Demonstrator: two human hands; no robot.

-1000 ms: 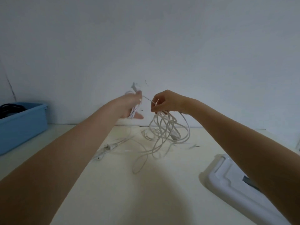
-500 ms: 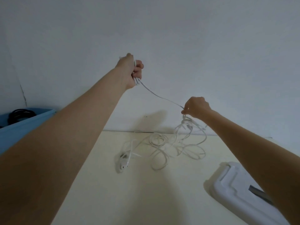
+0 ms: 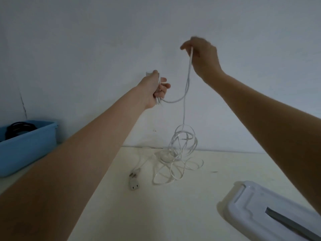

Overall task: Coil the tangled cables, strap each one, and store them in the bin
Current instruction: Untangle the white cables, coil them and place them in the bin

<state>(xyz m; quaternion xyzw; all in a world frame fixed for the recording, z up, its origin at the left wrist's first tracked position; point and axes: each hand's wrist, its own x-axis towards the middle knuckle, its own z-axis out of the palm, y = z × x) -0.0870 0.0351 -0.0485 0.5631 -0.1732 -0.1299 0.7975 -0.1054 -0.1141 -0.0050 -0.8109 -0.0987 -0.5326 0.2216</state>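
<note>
Both hands' fingers grasp the thin white cable (image 3: 188, 79), tangled loops dangling to table

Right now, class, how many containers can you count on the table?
2: a blue bin at the table's left edge with a black cable inside, and a white tray at the lower right, partly cut off. Others may lie outside the view.

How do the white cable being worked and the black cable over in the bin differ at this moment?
The white cable is mostly a loose tangle on the table; the black cable looks coiled. The white cable is held up by the left hand and right hand; the black cable is untouched. The white cable is outside the blue bin; the black one sits inside it. Whether the black cable is strapped cannot be seen.
</note>
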